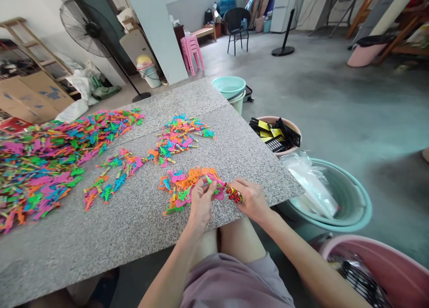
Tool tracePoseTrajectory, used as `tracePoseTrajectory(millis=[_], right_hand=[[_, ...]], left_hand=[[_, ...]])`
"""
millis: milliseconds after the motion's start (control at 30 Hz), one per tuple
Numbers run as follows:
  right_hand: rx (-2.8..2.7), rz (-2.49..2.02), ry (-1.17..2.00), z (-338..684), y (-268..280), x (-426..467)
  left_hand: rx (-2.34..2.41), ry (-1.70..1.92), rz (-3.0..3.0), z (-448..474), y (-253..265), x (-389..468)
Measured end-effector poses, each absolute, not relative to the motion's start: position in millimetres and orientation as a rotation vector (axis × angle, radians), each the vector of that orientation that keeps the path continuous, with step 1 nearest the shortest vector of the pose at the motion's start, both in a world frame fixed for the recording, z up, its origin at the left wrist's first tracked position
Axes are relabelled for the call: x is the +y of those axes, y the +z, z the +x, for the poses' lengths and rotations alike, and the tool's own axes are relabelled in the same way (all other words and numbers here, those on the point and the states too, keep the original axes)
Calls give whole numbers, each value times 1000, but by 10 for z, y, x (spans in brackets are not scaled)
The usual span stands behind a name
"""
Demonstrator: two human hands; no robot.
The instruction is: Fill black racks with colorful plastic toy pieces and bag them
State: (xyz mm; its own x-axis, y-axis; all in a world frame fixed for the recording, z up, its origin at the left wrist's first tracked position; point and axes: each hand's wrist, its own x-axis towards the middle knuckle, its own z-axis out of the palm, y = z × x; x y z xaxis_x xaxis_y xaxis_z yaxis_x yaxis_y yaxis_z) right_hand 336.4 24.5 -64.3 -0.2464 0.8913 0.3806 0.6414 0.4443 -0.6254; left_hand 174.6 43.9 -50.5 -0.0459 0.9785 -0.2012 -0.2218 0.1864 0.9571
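Observation:
My left hand [202, 200] is over the near edge of the granite table, thumb and fingers pinched on a small flat plastic piece in green and pink [218, 186]. Close by on the right, my right hand [251, 198] is wrapped round a bundle of thin sticks with red and yellow ends [233, 195]. The two hands nearly meet, and a piece seems to bridge them. Beside my left hand lies a small pile of orange, pink, green and blue plastic pieces [187, 179], some with striped tubes. Two more small groups, one a heap [177, 138], lie farther off.
A large heap of the same pieces [60, 160] covers the table's left side. Right of the table stand a tub of black plastic trays [298, 136], a green basin [367, 205] with clear bags [315, 187], and a pink tub [395, 259]. Behind is a standing fan [92, 29].

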Motion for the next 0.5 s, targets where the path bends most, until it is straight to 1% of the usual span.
tracePoseTrajectory(millis=[200,267,400,500], right_hand=[[-1888,-1208,546,3235,-753,357],[-1834,-1193,564,3180,-777,382],[-1633,-1290,591,3120,-789,466],[-1418,-1415,535,3145,-798,547]], left_hand=[[1275,1326,999,1717,-600,405],[1296,1295,1052,1667,-622,485],[1381,1199,1168,1312,-554,1046],[1525,1240,1293,839,-420,1533]])
